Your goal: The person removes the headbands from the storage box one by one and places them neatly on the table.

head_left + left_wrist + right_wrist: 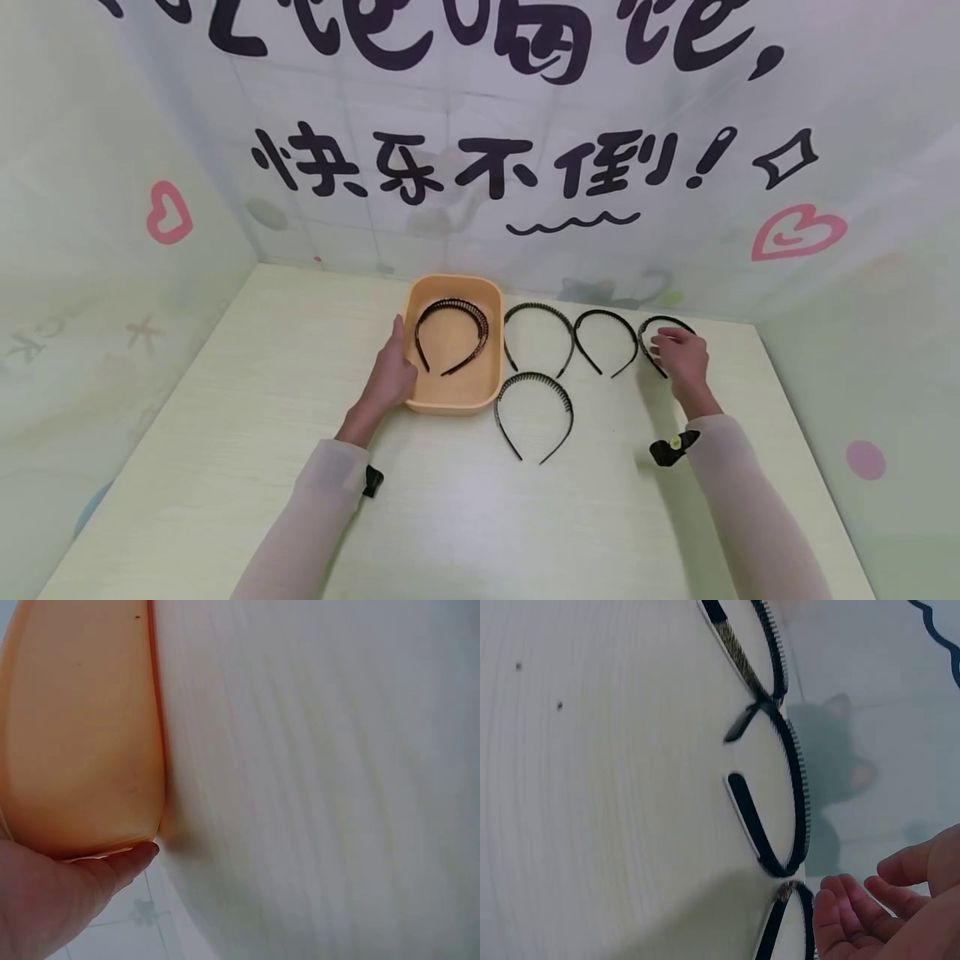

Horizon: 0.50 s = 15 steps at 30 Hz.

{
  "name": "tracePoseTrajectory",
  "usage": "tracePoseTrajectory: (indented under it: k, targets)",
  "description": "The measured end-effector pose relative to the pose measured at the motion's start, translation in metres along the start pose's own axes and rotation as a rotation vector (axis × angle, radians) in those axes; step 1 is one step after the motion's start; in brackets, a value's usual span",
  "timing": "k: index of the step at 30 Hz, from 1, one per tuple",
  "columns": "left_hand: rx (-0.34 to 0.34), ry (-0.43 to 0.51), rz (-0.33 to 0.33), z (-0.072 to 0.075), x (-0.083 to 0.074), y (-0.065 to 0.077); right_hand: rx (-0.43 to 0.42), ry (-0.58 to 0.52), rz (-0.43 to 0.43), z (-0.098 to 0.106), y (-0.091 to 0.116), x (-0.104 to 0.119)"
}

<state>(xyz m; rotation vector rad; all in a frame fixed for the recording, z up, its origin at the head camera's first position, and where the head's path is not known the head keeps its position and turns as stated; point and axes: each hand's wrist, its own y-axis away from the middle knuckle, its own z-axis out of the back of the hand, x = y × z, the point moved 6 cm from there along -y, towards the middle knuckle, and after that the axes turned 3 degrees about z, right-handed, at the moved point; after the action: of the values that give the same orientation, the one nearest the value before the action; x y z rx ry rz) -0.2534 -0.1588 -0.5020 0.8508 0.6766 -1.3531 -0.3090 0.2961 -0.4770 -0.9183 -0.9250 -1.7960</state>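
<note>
My left hand (392, 371) holds the left side of an orange plastic bin (459, 408), its thumb at the rim. In the left wrist view a finger (127, 866) lies along the bin's outer wall (82, 735). Black toothed headbands (483, 321) lie overlapped inside the bin. My right hand (684, 358) is over the rightmost headband (663, 318), fingers loosely bent, partly hiding it. In the right wrist view the right hand (900, 915) has nothing between thumb and fingers, beside that headband (769, 930); whether it touches it I cannot tell.
Right of the bin, a toothed headband (538, 306) and a plain-looking black headband (606, 313) stand in a row. Another headband (534, 376) lies in front of them. A printed curtain (450, 100) encloses the pale wood-grain table (480, 517) at back and sides.
</note>
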Motion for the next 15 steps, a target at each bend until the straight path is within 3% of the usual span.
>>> tracePoseTrajectory:
  k: [9,15]
  targets:
    - [-0.007,-0.015,-0.005,-0.001,0.0,0.0,0.228,-0.046,0.087,-0.05,0.024,0.021]
    - [-0.005,-0.013,0.002,-0.001,0.001,0.0,0.44,-0.102,0.12,-0.087,0.045,0.043]
